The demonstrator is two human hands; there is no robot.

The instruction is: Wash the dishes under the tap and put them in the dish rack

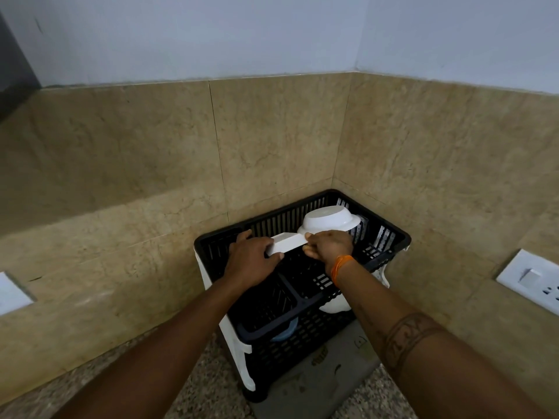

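Both hands grip one white dish (286, 243) over the black dish rack (302, 297): our left hand (252, 258) clasps its left end, right hand (329, 247) w/ orange wristband (340, 267) its right end. Dish long axis runs left-right, edge-on, tilted. Upturned white bowl (329, 220) sits behind in the rack.

Dish rack (302, 325) sits in the counter corner — bowl (329, 220) inside, at its back.

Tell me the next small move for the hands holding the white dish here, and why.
Probably lower the white dish into the dish rack and let go: both the left hand and right hand hold it above the black basket, beside an upturned white bowl.
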